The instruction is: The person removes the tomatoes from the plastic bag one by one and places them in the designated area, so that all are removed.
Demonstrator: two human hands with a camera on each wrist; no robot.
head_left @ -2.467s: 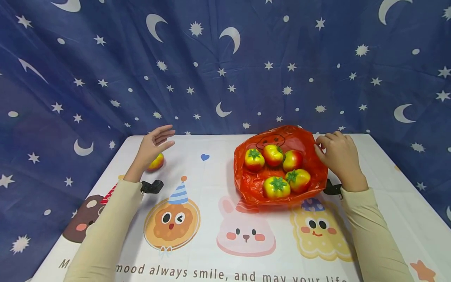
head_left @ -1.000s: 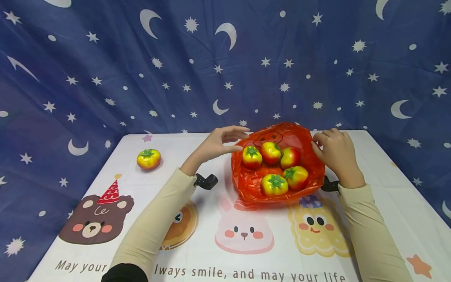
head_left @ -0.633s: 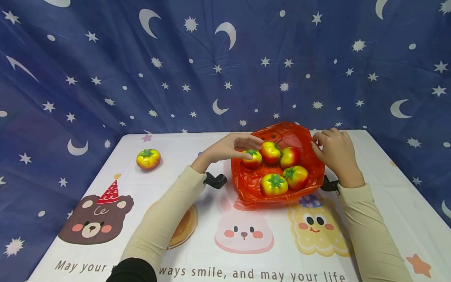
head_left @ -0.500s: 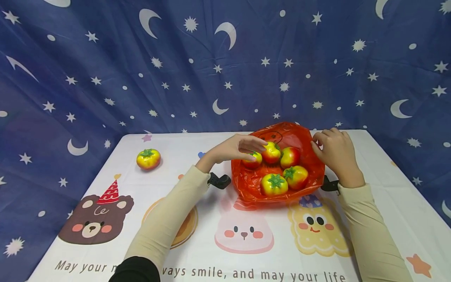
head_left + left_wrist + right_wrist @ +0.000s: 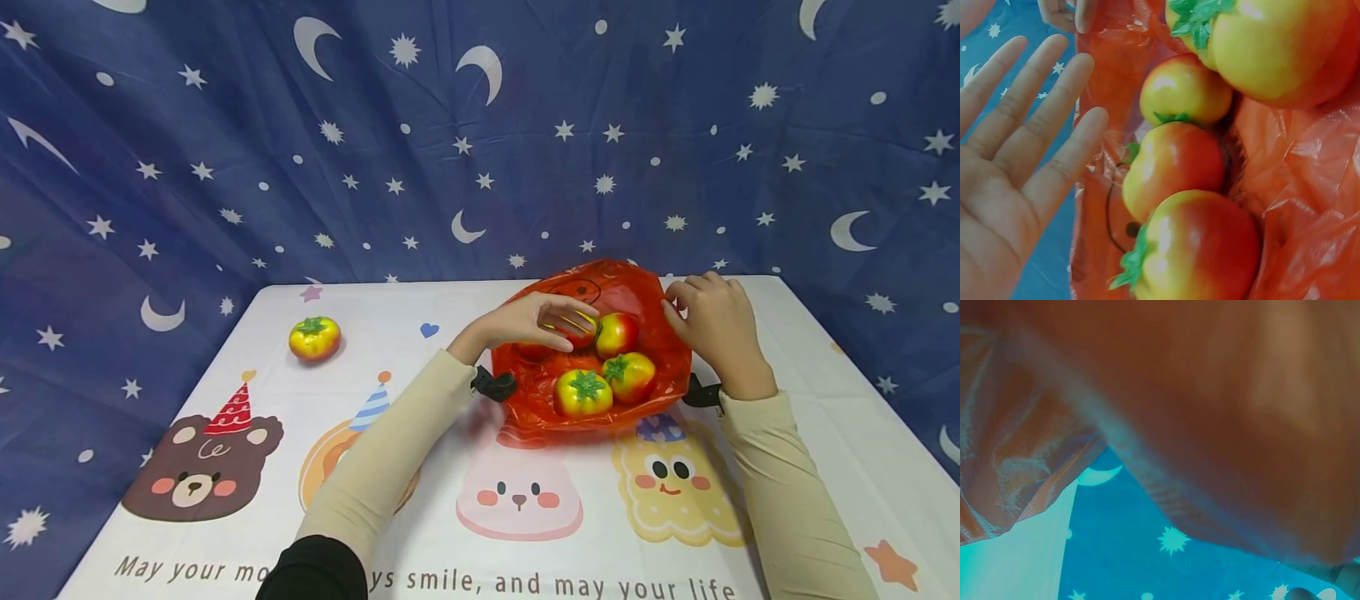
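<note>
An opened red plastic bag (image 5: pixel 525 392) lies on the table at centre right. Several yellow-and-red fruits with green leafy caps, tomato- or persimmon-like, lie in it, such as the front fruit (image 5: pixel 584 393). My left hand (image 5: pixel 525 321) reaches over the bag's left side, hiding parts of the back fruits. In the left wrist view its fingers are extended and apart, holding nothing, beside the row of fruits (image 5: pixel 1175 165). My right hand (image 5: pixel 712 329), fingers curled, holds the bag's right rim. A blurred part of that hand (image 5: pixel 1229 425) covers much of the right wrist view.
One more fruit (image 5: pixel 315 339) sits on the white printed tablecloth (image 5: pixel 442 500) at the left. A dark blue curtain (image 5: pixel 360 167) with moons and stars hangs behind the table. Dark camera mounts, such as the left mount (image 5: pixel 495 384), sit at both wrists.
My left hand has moved right, from beside the lone fruit at the left to above the bag. My right hand has stayed at the bag's rim.
</note>
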